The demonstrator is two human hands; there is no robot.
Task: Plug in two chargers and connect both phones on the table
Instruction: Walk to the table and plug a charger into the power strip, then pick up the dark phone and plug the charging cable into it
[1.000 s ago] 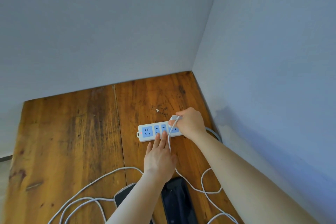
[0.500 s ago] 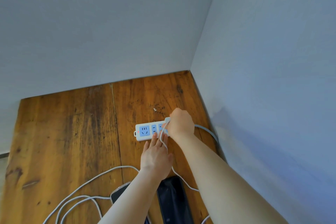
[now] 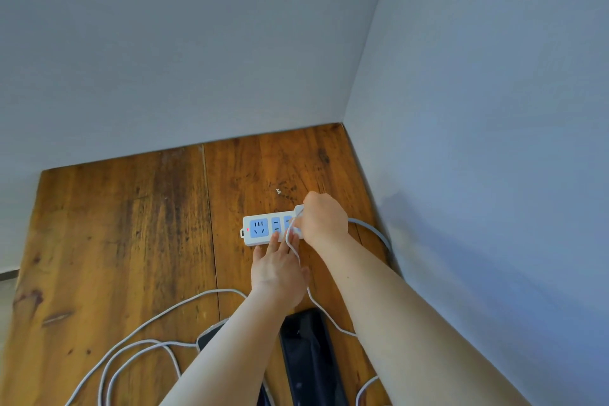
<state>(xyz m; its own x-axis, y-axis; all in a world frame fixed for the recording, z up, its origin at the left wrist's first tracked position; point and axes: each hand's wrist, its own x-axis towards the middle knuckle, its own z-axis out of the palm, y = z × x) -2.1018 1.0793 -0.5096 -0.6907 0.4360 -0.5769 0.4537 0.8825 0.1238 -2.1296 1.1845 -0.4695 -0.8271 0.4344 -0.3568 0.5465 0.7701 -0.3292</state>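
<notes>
Power strip (image 3: 263,230): flat on wooden bench (image 3: 131,241). Right hand (image 3: 324,219): grip clamped on white charger (image 3: 299,210) at strip's 3 o'clock end. Left hand (image 3: 280,270): grip apart, straight fingers pressing strip's 6 o'clock edge. Two phones (image 3: 309,356): 6 o'clock of strip, between forearms. White cables (image 3: 131,349): looped at 7 o'clock

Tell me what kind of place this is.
Probably a plain room in a home or office: a worn wooden table set into a corner of bare grey walls, with a white power strip and a dark phone on it.
</notes>
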